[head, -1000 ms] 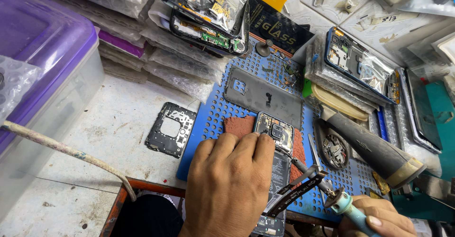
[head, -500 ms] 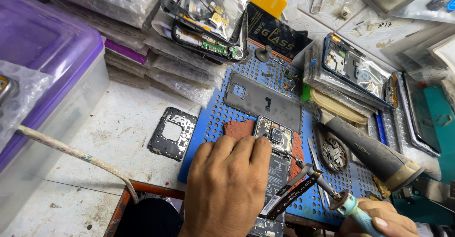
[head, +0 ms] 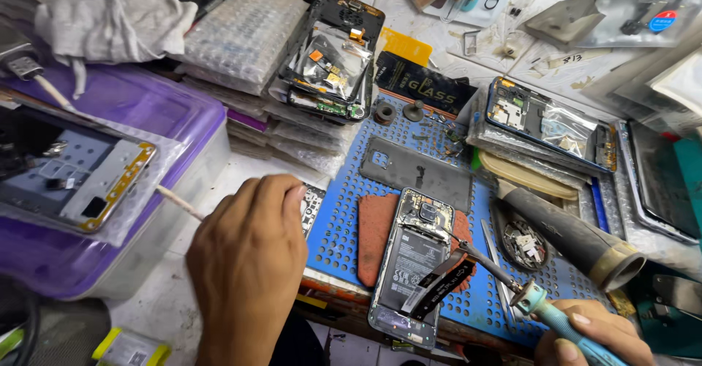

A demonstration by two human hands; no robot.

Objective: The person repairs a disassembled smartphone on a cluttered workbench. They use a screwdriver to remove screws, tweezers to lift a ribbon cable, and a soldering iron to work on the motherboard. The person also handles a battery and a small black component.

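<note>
Nearest the camera, the left hand [head: 248, 263] hovers over the desk [head: 183, 278] with fingers curled loosely downward, holding nothing, just left of the blue perforated mat [head: 336, 220]. At the lower right edge the right hand [head: 592, 333] is closed around the pale blue handle of a soldering iron [head: 545, 311], its thin tip reaching up-left onto the opened phone [head: 409, 263]. That phone lies back-off on the mat, black battery exposed, a black flex strip [head: 439, 282] lying across its lower half. A reddish-brown pad [head: 373, 238] lies just left of it. Further up the mat lies a grey back cover [head: 420, 172]. To the right rests a dark hot-air nozzle [head: 570, 234] with a brass collar.

At left stands a purple-lidded plastic box [head: 146, 161] carrying a bagged phone frame [head: 73, 172]. Beyond the mat lies a flat black rectangular package [head: 424, 88] with gold lettering and a yellow tab. Bubble-wrap sleeves [head: 241, 37] are stacked behind, a gutted phone frame [head: 329, 51] on top.
</note>
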